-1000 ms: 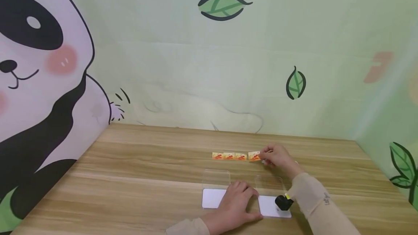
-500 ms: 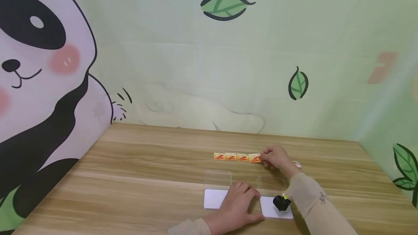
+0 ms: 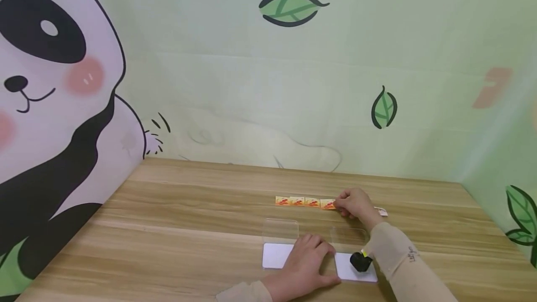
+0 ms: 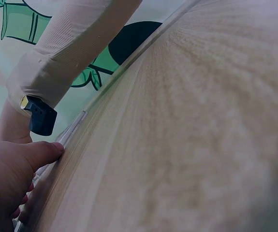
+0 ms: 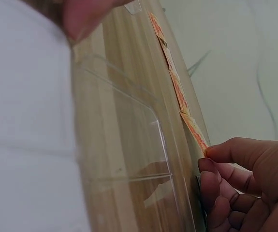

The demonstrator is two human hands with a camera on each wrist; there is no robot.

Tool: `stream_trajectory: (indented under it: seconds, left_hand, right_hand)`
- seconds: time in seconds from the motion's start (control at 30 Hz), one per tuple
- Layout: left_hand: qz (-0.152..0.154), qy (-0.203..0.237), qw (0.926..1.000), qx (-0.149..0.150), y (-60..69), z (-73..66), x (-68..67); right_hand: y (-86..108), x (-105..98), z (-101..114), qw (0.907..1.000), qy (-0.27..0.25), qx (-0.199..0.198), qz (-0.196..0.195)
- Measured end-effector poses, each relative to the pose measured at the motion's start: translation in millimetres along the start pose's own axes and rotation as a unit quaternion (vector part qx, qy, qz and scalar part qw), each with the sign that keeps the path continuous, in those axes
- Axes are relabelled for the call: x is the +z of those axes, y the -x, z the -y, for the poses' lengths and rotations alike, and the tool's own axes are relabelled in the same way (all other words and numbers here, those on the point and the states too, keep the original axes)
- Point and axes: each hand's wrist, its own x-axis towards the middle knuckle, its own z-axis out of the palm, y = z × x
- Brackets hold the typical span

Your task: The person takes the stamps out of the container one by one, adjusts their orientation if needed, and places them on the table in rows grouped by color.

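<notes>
Four small orange-and-yellow printed pieces lie in a row across the table, the leftmost piece (image 3: 282, 201) farthest from my right hand (image 3: 355, 203). Thumb and forefinger of that hand (image 5: 255, 183) pinch the outer end of the rightmost piece (image 5: 194, 131), whose other end meets its neighbour. My left hand (image 3: 303, 264) rests nearer the front, fingers relaxed, between a left white card (image 3: 276, 255) and a right white card (image 3: 346, 267), partly covering the left one. In the left wrist view the thumb of my left hand (image 4: 13, 164) touches a thin edge.
Clear plastic panels stretch behind the white cards, a left panel (image 3: 280, 230) and a right panel (image 3: 349, 239). A small white item (image 3: 382, 211) lies just right of my right hand. Printed cloth walls (image 3: 235, 83) rise at the table's back and sides.
The rightmost printed piece has moved left against its neighbour, closing the gap seen earlier. My right hand has shifted slightly with it, uncovering more of the small white item. My left hand stays put.
</notes>
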Motion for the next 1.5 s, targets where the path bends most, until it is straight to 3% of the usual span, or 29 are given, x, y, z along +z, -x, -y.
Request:
stream_trajectory:
  seconds: [0.27,0.53,0.8,1.1,1.5]
  left_hand:
    - [-0.011,-0.004,0.9999,0.005,0.5,-1.0,0.0]
    - [0.007,0.011,0.9999,-0.003,0.3,-1.4,-1.1]
    - [0.007,0.009,0.9999,-0.005,0.8,-0.6,-1.5]
    - [0.01,0.017,0.9998,-0.005,-0.1,0.6,0.2]
    - [0.016,0.024,0.9996,-0.006,-1.3,0.1,0.6]
  right_hand:
    - [0.7,-1,-2,0.9999,0.01,0.003,-0.003]
    - [1.6,-3,1,1.0,0.003,0.009,0.0]
    - [7.8,-8,8,0.9997,-0.014,-0.017,0.012]
    - [18.6,-22,13,0.9979,0.016,-0.06,0.016]
    - [35.2,-34,19,0.9975,0.009,-0.067,0.022]
